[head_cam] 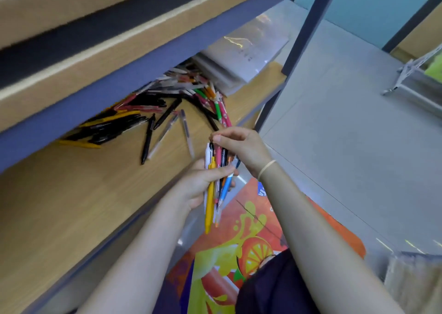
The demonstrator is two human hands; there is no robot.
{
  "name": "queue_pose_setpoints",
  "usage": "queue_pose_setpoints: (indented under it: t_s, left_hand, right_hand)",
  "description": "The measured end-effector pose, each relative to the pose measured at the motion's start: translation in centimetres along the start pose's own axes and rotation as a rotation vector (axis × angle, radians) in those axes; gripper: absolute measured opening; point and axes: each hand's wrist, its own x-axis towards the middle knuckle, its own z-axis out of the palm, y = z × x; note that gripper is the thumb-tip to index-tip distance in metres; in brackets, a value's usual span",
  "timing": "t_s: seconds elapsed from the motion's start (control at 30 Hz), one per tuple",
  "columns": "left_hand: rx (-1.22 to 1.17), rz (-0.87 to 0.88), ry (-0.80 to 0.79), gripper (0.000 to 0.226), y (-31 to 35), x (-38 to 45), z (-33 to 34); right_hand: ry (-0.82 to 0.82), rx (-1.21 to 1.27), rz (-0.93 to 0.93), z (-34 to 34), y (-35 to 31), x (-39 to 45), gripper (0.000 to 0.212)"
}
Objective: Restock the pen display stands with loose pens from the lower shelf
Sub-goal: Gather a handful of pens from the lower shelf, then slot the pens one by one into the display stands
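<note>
My left hand [203, 184] grips a bunch of pens [216, 182] in yellow, white, pink, black, orange and blue, tips pointing down, in front of the lower shelf's edge. My right hand [241, 146] is just above it and pinches the top of a black pen [211, 146] that stands in the bunch. Behind the hands, a heap of loose pens [167, 98] in black, red, green and clear plastic lies on the wooden lower shelf [71, 194]. No display stand is in view.
A blue shelf beam [95, 93] runs overhead with cardboard boxes above it. Plastic-wrapped packs [241, 58] lie at the shelf's right end beside a dark upright post [308, 26]. An orange printed poster [239, 254] lies on the grey floor. A metal rack [416, 79] stands at right.
</note>
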Motion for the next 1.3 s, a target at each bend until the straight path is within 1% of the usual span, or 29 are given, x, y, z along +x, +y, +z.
queue_pose_setpoints:
  t_s: [0.1, 0.17, 0.23, 0.27, 0.3, 0.33, 0.37, 0.4, 0.43, 0.47, 0.5, 0.53, 0.57, 0.67, 0.7, 0.77, 0.8, 0.83, 0.87, 0.9, 0.97, 1.03, 1.07, 1.1, 1.17, 1.23, 1.3]
  left_hand:
    - [0.037, -0.094, 0.009, 0.016, 1.4, -2.8, 2.4]
    - [0.010, -0.132, 0.025, 0.014, 3.2, -5.3, 4.3]
    - [-0.061, -0.115, 0.065, 0.011, 5.7, -7.9, 6.6]
    - [-0.106, -0.090, 0.098, 0.010, 7.1, -9.2, 7.8]
    - [-0.154, -0.064, 0.137, 0.011, 8.6, -10.6, 9.0]
    - [-0.201, -0.041, 0.173, 0.016, 10.1, -12.1, 10.2]
    - [-0.250, -0.021, 0.206, 0.028, 11.6, -13.8, 11.4]
    - [-0.298, -0.008, 0.227, 0.043, 13.1, -15.5, 12.4]
    - [-0.345, 0.003, 0.244, 0.056, 14.6, -17.3, 13.2]
    - [-0.386, 0.014, 0.260, 0.064, 16.2, -19.2, 13.9]
    - [-0.420, 0.026, 0.275, 0.067, 17.7, -21.1, 14.5]
    - [-0.448, 0.045, 0.290, 0.065, 19.2, -23.1, 15.0]
    - [-0.473, 0.070, 0.308, 0.059, 20.7, -25.1, 15.3]
    - [-0.541, 0.140, 0.358, 0.030, 24.6, -31.2, 15.5]
    - [-0.582, 0.146, 0.360, 0.026, 25.8, -33.3, 15.4]
    - [-0.638, 0.155, 0.330, 0.029, 28.1, -37.4, 15.1]
    - [-0.639, 0.173, 0.316, 0.027, 29.0, -39.2, 15.1]
    - [-0.633, 0.199, 0.304, 0.021, 29.8, -40.9, 15.0]
    - [-0.631, 0.230, 0.290, 0.013, 30.5, -42.5, 15.0]
    - [-0.634, 0.262, 0.283, 0.010, 31.1, -43.9, 14.8]
    - [-0.641, 0.333, 0.289, 0.019, 32.5, -46.1, 13.8]
    - [-0.629, 0.385, 0.319, 0.035, 33.9, -47.8, 12.0]
    - [-0.615, 0.384, 0.331, 0.039, 34.5, -48.7, 11.0]
    - [-0.588, 0.375, 0.335, 0.037, 34.8, -49.5, 9.9]
    - [-0.463, 0.356, 0.314, 0.019, 35.2, -51.3, 7.8]
    - [-0.292, 0.298, 0.259, 0.012, 35.3, -53.0, 6.3]
    - [-0.190, 0.228, 0.192, 0.016, 35.3, -54.2, 5.3]
  right_hand:
    - [-0.004, -0.008, 0.110, -1.3, -1.6, -2.9, 0.015]
    - [0.001, 0.022, 0.138, -2.0, -4.5, -4.9, 0.021]
    - [0.037, 0.101, 0.153, -2.6, -8.4, -7.3, 0.035]
    - [0.066, 0.154, 0.166, -2.7, -10.4, -8.8, 0.038]
    - [0.097, 0.202, 0.183, -2.8, -12.2, -10.5, 0.035]
    - [0.125, 0.229, 0.202, -2.7, -13.9, -12.6, 0.029]
    - [0.138, 0.248, 0.226, -2.5, -15.3, -14.7, 0.023]
    - [0.139, 0.262, 0.244, -2.1, -16.6, -16.8, 0.023]
    - [0.145, 0.272, 0.253, -1.4, -18.1, -19.0, 0.028]
    - [0.160, 0.287, 0.258, -0.7, -19.9, -21.1, 0.032]
    - [0.189, 0.315, 0.259, 0.1, -21.8, -23.0, 0.031]
    - [0.218, 0.325, 0.248, 1.0, -23.6, -24.8, 0.029]
    - [0.238, 0.316, 0.221, 2.1, -25.6, -26.5, 0.030]
    - [0.287, 0.301, 0.124, 6.1, -31.7, -30.6, 0.041]
    - [0.334, 0.299, 0.099, 7.5, -33.7, -31.5, 0.037]
    - [0.446, 0.314, 0.060, 10.0, -38.4, -32.8, 0.021]
    - [0.468, 0.328, 0.035, 11.1, -40.5, -33.2, 0.016]
    - [0.469, 0.330, 0.005, 12.0, -42.2, -33.4, 0.014]
    - [0.453, 0.329, -0.027, 13.2, -43.7, -33.6, 0.014]
    - [0.422, 0.327, -0.058, 14.4, -45.1, -33.8, 0.014]
    - [0.306, 0.272, -0.097, 16.5, -46.8, -34.1, 0.018]
    - [0.163, 0.223, -0.120, 17.9, -48.1, -34.3, 0.020]
    - [0.086, 0.204, -0.130, 18.1, -48.6, -34.2, 0.020]
    - [0.015, 0.179, -0.144, 18.2, -49.1, -34.1, 0.021]
    - [-0.092, 0.173, -0.145, 18.0, -50.0, -33.5, 0.023]
    - [-0.167, 0.242, -0.074, 17.9, -50.9, -32.8, 0.023]
    - [-0.241, 0.214, -0.010, 18.0, -51.9, -31.9, 0.023]
